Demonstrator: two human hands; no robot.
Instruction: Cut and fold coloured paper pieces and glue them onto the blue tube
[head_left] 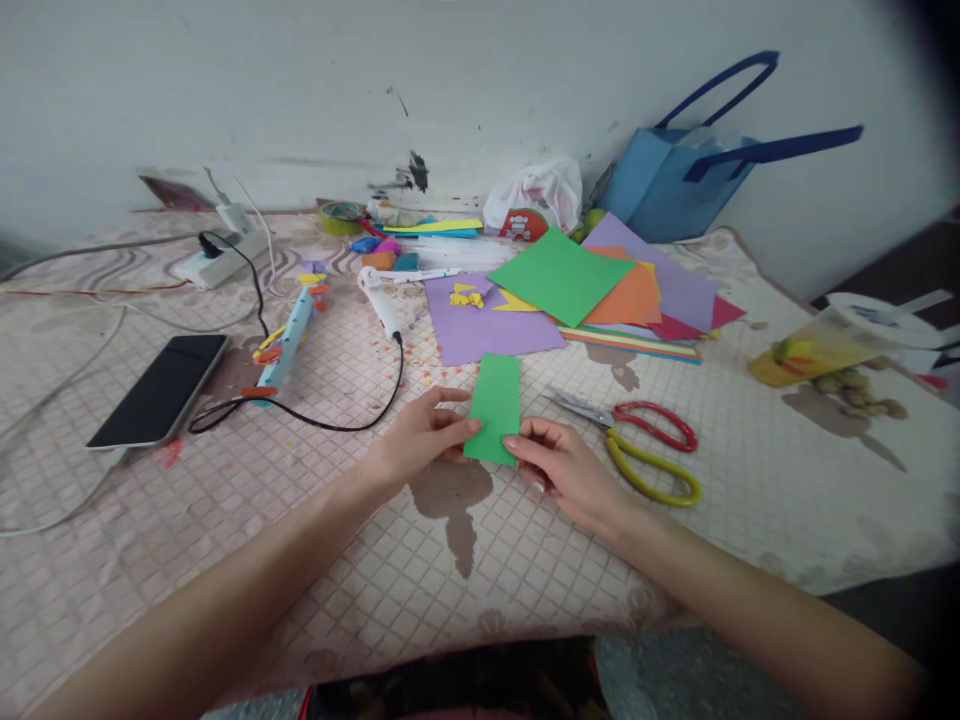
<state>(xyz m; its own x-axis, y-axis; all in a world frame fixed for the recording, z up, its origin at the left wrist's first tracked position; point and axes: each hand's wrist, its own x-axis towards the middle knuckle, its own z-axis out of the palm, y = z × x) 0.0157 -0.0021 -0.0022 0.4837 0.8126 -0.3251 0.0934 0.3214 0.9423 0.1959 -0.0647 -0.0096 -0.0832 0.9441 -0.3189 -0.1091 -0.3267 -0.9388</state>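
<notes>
A small green paper rectangle (495,400) is held upright-long between both hands, just above the patterned tablecloth. My left hand (429,430) pinches its left edge, thumb on top. Its lower right edge is gripped by my right hand (559,462), also with the thumb in front. Right beside my right hand lie scissors (611,420) with one red and one yellow handle, blades pointing left. Beyond the green piece is a purple sheet (487,335) with yellow paper scraps (466,297) on it.
Colored sheets (566,275) are piled behind, near a blue bag (660,180). At left lie a phone (161,390), a power strip (225,250), a decorated light-blue strip (289,345) and a white glue gun (380,302) with its black cord. A tilted drink cup (817,345) is at right.
</notes>
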